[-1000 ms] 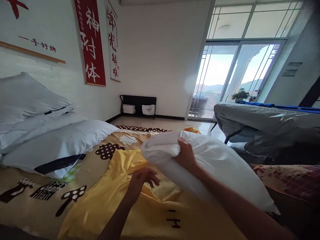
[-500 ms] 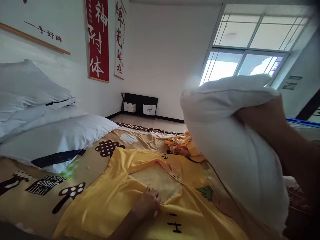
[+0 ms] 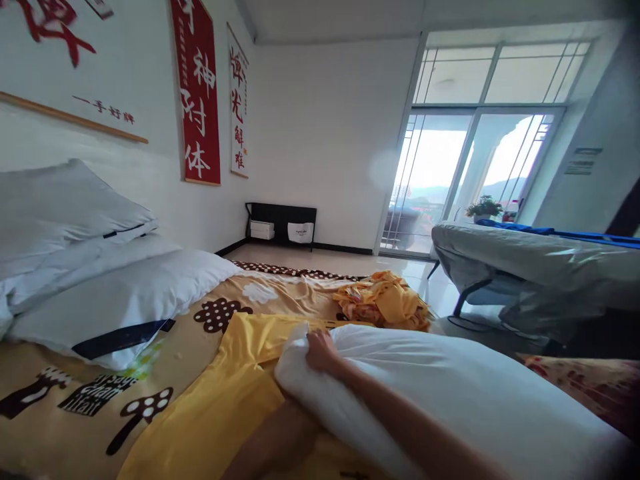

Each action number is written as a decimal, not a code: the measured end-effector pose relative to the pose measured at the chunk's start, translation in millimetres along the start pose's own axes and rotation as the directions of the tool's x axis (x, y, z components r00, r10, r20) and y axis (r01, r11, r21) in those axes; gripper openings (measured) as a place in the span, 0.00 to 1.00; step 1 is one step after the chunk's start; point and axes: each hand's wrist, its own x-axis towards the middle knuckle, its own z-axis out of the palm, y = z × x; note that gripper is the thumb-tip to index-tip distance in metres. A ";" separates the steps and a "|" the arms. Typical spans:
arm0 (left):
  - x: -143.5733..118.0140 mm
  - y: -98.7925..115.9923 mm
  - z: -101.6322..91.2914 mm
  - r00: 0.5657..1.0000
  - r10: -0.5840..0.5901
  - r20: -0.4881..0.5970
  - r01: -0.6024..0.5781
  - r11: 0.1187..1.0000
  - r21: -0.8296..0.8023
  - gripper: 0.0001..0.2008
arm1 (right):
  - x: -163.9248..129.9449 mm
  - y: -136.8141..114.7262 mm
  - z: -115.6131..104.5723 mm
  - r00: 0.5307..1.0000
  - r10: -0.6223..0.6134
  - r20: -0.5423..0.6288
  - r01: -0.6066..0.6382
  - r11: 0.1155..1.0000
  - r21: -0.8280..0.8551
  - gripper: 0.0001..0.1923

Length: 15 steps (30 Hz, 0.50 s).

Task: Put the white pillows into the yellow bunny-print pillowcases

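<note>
My right hand [image 3: 321, 351] is closed on the near-left corner of a plump white pillow [image 3: 445, 380], which lies across the yellow pillowcase [image 3: 220, 393]. The pillowcase is spread on the bed, its upper left part showing and the rest covered by the pillow. My left hand [image 3: 297, 421] reaches in under the pillow's end, at the pillowcase. Its fingers are hidden by the pillow, so I cannot see what they hold.
Several white pillows [image 3: 115, 287] are stacked at the left on the patterned bed sheet [image 3: 195, 343]. A crumpled orange-yellow cloth [image 3: 390, 300] lies at the bed's far edge. Beyond stands a plastic-covered table [image 3: 525, 257]. A low black shelf [image 3: 281, 215] is by the back wall.
My right hand has brought the white pillow down and left from the raised position onto the pillowcase. My left hand, earlier gripping the pillowcase's opening, is now partly behind the pillow.
</note>
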 end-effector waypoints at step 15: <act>56.2 -109.8 -21.3 0.921 -0.372 -0.114 0.388 0.896 0.216 0.21 | 25.8 31.3 61.9 0.954 -0.059 0.294 -0.004 0.977 0.212 0.27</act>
